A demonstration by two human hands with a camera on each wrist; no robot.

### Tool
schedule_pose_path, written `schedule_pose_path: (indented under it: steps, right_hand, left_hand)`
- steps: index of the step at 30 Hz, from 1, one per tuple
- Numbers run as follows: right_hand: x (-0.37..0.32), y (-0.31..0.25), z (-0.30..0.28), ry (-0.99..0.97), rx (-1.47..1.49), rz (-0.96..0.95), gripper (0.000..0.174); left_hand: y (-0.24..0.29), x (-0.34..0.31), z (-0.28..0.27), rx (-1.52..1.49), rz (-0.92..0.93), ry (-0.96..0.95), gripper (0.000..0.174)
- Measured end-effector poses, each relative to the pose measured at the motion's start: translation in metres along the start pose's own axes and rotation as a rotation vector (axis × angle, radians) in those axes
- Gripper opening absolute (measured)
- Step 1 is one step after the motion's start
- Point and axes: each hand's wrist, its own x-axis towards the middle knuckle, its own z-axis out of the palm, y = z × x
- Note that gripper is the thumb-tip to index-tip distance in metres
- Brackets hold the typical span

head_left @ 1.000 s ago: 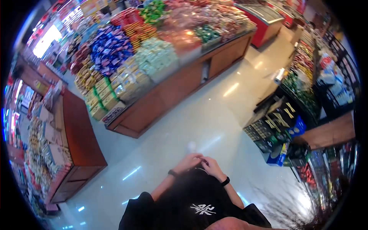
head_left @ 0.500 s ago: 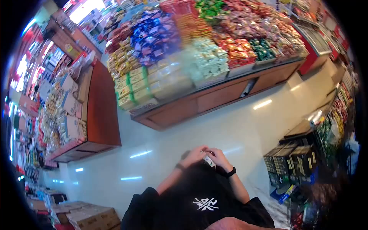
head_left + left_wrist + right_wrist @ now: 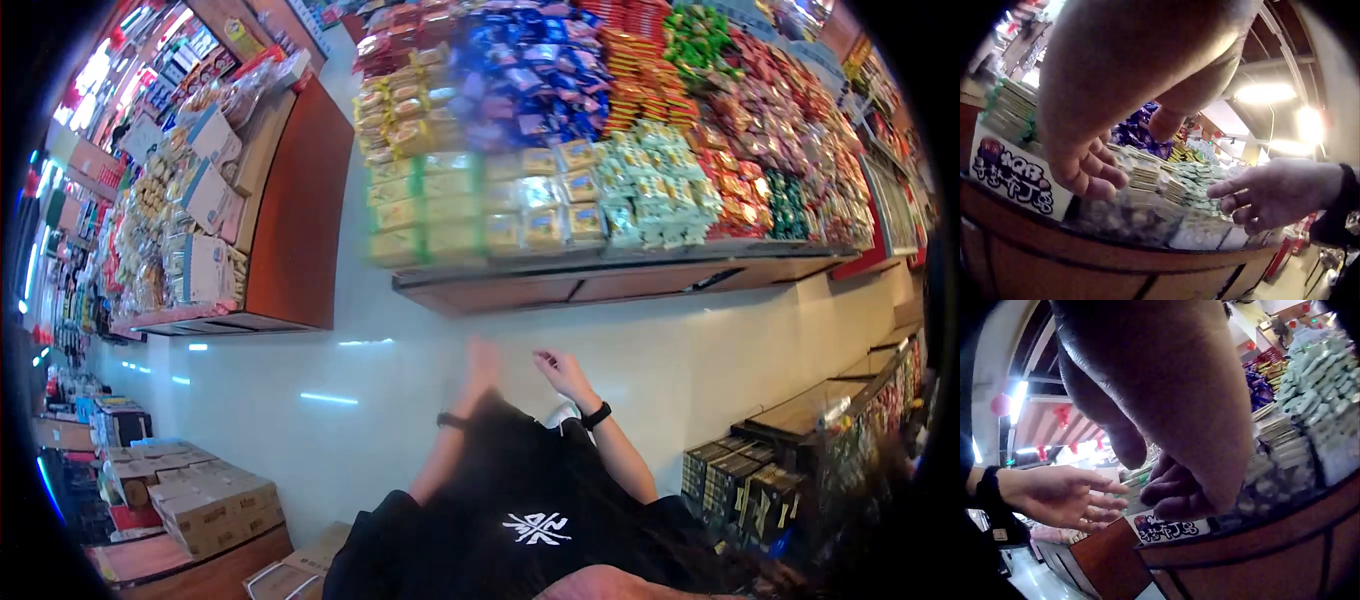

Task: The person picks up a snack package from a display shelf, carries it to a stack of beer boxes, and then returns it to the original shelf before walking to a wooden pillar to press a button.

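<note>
My left hand (image 3: 481, 365), blurred in the head view, reaches forward in front of the black shirt (image 3: 470, 500). In the right wrist view its fingers are spread loosely, with nothing in them. A short gap to the right, my right hand (image 3: 565, 373) hangs with loosely bent fingers and is empty too. Both hands are apart from the goods. Nearest ahead is a long wooden counter (image 3: 620, 290) heaped with packaged snacks, among them pale boxes in green wrap (image 3: 425, 215), blue packets (image 3: 540, 80) and mint-green packets (image 3: 655, 185). A handwritten sign (image 3: 1016, 175) stands at the counter's front corner.
To the left is a second wooden display (image 3: 295, 210) with bagged goods. Cardboard cartons (image 3: 215, 505) are stacked at the lower left. Black gift boxes (image 3: 740, 480) stand low on the right beside a shelf. Pale shiny floor (image 3: 400, 370) lies between them.
My hands, joined fingertip to fingertip before, have separated and reached forward. The head view has swung left, and the snack counter now lies straight ahead and closer.
</note>
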Motion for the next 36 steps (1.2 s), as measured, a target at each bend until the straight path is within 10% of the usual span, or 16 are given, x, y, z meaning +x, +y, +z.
schedule_pose_path:
  steps: [13, 31, 36]
  right_hand:
    - [0.265, -0.018, 0.106, 0.526, -0.216, -0.135, 0.033]
    - [0.211, -0.049, 0.124, 0.690, 0.174, 0.087, 0.015]
    - [0.161, -0.030, 0.115, 0.707, 0.151, 0.099, 0.012]
  left_hand:
    - [0.029, 0.191, -0.124, 0.003, -0.016, 0.034, 0.084]
    - [0.039, 0.210, -0.153, 0.162, 0.267, -0.310, 0.068]
    - [0.073, 0.196, -0.155, -0.080, -0.093, -0.467, 0.060]
